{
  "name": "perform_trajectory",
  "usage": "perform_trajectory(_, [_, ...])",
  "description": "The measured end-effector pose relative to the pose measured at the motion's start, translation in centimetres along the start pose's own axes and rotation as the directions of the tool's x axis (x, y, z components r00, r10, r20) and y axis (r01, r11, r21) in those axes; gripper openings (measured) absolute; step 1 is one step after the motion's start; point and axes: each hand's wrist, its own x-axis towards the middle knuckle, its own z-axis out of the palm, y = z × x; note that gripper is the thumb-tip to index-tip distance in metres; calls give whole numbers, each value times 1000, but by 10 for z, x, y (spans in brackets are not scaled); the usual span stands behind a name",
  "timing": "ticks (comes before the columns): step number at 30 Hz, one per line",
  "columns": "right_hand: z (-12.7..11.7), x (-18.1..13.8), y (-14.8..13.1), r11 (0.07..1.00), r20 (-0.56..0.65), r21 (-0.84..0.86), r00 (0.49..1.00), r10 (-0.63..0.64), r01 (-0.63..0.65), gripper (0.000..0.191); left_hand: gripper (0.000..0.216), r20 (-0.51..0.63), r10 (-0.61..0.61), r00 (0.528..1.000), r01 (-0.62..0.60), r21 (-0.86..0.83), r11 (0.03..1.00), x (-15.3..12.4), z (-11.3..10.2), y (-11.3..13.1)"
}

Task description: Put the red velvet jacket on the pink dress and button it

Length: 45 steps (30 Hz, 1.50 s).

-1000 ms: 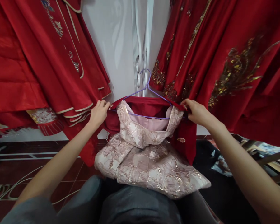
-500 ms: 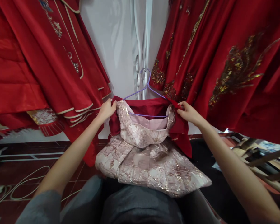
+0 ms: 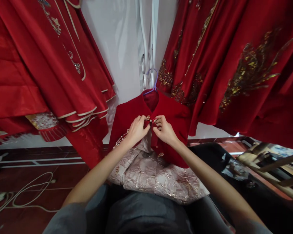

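A red jacket hangs on a purple hanger, its front drawn over a pink and gold brocade dress. My left hand is closed on the jacket's front edge, at a beaded fastening below the collar. Opposite it, my right hand pinches the other front edge, fingertips close to the left ones. Whether the two edges are joined is hidden by my fingers. Lower on the right front sits another beaded ornament. Strings of pearls trim the jacket's left side.
Red embroidered garments hang on the left and on the right. Behind the hanger is a pale wall with a white metal frame. A white cable lies coiled on the tiled floor. Wooden slats stand at the right.
Both hands have moved inward from the shoulders to the front middle. The red jacket, spread open behind the dress before, now covers the dress's top. The hanger's shoulders are now hidden.
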Motion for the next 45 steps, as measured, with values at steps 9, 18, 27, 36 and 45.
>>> perform_trajectory(9, [7, -7, 6, 997, -68, 75, 997, -28, 33, 27, 21, -204, -158, 966, 73, -371, 926, -2, 18, -3])
perform_trajectory(18, [3, 2, 10, 997, -132, 33, 989, -68, 74, 22, 14, 19, 120, 993, -109, -307, 946, 7, -1, -8])
perform_trajectory(27, [-8, 4, 1, 993, -101, -23, 988, -114, 112, 23, 10, 17, 23, 1000, -13, -437, 899, 14, 4, -14])
perform_trajectory(36, [-2, 2, -1, 996, -259, 58, 965, -46, 63, 27, 10, 26, 148, 989, -134, -297, 945, 12, -7, 1])
perform_trajectory(45, [-2, 4, -2, 982, -254, 166, 966, -46, 90, 28, 7, -37, 94, 995, -101, -314, 944, 16, 5, 3])
